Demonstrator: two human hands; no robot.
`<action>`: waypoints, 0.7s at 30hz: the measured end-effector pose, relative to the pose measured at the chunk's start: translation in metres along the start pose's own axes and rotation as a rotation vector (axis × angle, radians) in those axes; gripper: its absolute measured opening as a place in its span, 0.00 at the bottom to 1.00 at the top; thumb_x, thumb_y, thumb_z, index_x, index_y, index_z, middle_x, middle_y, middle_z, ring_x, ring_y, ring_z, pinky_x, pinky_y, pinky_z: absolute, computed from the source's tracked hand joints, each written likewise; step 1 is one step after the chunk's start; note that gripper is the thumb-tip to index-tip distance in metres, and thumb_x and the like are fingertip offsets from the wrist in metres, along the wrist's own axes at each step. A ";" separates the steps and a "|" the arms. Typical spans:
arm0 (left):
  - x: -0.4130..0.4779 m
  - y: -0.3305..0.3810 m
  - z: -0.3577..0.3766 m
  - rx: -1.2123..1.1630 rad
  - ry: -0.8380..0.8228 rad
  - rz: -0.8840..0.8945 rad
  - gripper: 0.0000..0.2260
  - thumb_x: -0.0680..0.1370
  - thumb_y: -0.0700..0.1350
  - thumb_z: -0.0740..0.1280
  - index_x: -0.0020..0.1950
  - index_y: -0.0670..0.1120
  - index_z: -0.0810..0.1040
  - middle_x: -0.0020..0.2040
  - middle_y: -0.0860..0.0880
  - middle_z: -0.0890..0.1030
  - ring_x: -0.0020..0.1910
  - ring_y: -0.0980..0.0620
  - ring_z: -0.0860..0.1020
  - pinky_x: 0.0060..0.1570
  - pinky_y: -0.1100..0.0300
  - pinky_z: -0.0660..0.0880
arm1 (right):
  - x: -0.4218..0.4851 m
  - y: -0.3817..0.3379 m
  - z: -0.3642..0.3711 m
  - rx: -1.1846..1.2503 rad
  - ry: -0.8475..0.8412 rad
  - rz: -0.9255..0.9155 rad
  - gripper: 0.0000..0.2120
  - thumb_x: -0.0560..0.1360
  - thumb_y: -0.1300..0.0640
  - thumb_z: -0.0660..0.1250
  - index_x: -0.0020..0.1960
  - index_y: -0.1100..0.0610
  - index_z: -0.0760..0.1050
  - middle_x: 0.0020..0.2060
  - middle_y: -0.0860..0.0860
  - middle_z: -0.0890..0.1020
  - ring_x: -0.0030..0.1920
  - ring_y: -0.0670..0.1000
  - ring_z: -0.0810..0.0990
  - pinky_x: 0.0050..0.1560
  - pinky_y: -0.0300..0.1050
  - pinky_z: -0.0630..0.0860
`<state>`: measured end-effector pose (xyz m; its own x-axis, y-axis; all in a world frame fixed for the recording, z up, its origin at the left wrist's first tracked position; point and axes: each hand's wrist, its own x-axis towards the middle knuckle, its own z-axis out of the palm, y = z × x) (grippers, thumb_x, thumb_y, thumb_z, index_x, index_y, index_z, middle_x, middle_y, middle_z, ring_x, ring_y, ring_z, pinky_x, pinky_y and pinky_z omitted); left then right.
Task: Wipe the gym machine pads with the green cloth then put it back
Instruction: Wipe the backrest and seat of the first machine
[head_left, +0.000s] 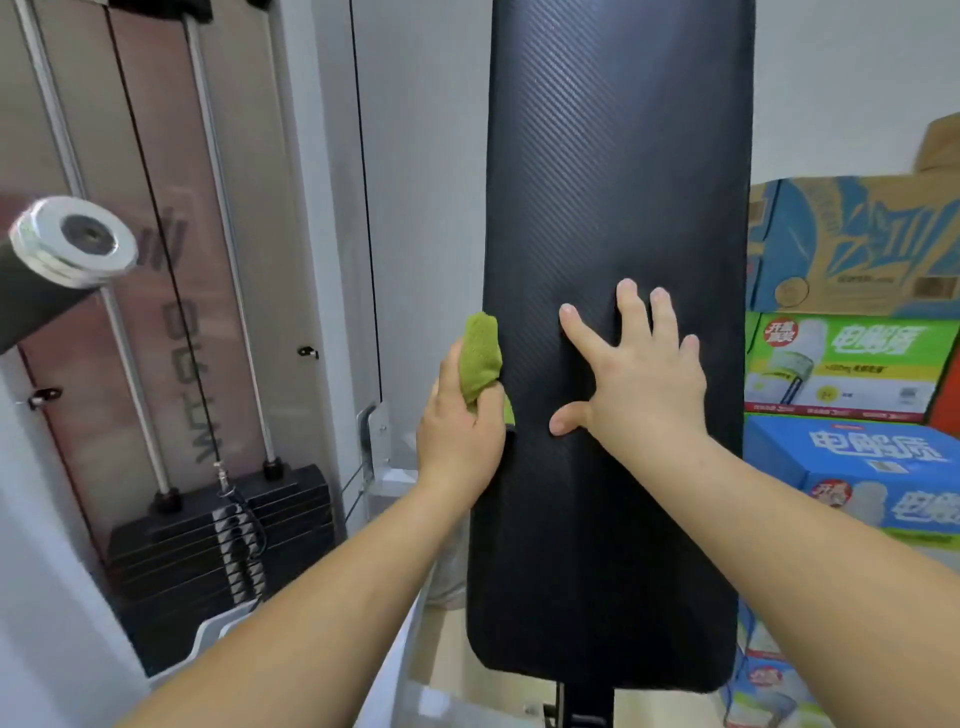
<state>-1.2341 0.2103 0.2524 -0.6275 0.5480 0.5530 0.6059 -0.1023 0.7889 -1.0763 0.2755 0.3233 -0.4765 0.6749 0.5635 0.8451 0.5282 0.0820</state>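
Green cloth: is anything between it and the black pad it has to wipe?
Nothing separates the green cloth, gripped by the left hand, from the left edge of the pad, but the right hand lies flat on its face.

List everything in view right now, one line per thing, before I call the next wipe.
back pad: one, black, upright in the centre
green cloth: one, green, bunched against the pad's left edge
weight stack: one, black, lower left
guide rods: two, silver, rising from the weight stack
cable: one, black, between the rods
bar end: one, black with a chrome cap, far left
boxes: at least four, blue, green and brown, stacked at right
left hand: one, grips the cloth at the pad's left edge
right hand: one, fingers spread flat on the pad's face
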 end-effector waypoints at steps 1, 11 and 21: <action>-0.027 -0.016 0.000 -0.010 -0.030 -0.062 0.23 0.82 0.51 0.61 0.76 0.65 0.62 0.60 0.52 0.80 0.57 0.46 0.79 0.56 0.48 0.75 | 0.000 -0.002 -0.001 0.002 -0.018 0.005 0.59 0.64 0.25 0.72 0.82 0.37 0.39 0.83 0.57 0.40 0.82 0.66 0.39 0.77 0.71 0.58; -0.167 -0.052 -0.043 0.186 -0.270 -0.412 0.05 0.80 0.53 0.60 0.54 0.56 0.67 0.41 0.47 0.84 0.41 0.46 0.82 0.50 0.45 0.80 | -0.101 -0.027 0.020 0.448 -0.022 -0.066 0.24 0.78 0.39 0.68 0.71 0.48 0.74 0.60 0.48 0.77 0.60 0.52 0.76 0.55 0.56 0.79; -0.117 0.100 0.006 -0.520 -0.837 -0.369 0.17 0.81 0.58 0.62 0.68 0.57 0.80 0.68 0.55 0.82 0.58 0.63 0.83 0.62 0.56 0.75 | -0.146 0.025 0.010 1.742 -0.163 0.671 0.21 0.74 0.37 0.74 0.61 0.48 0.83 0.52 0.48 0.89 0.56 0.51 0.87 0.59 0.51 0.82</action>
<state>-1.0976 0.1408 0.2653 -0.0721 0.9961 0.0502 0.0371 -0.0477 0.9982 -0.9882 0.1949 0.2346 -0.3171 0.9465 0.0596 -0.2358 -0.0178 -0.9716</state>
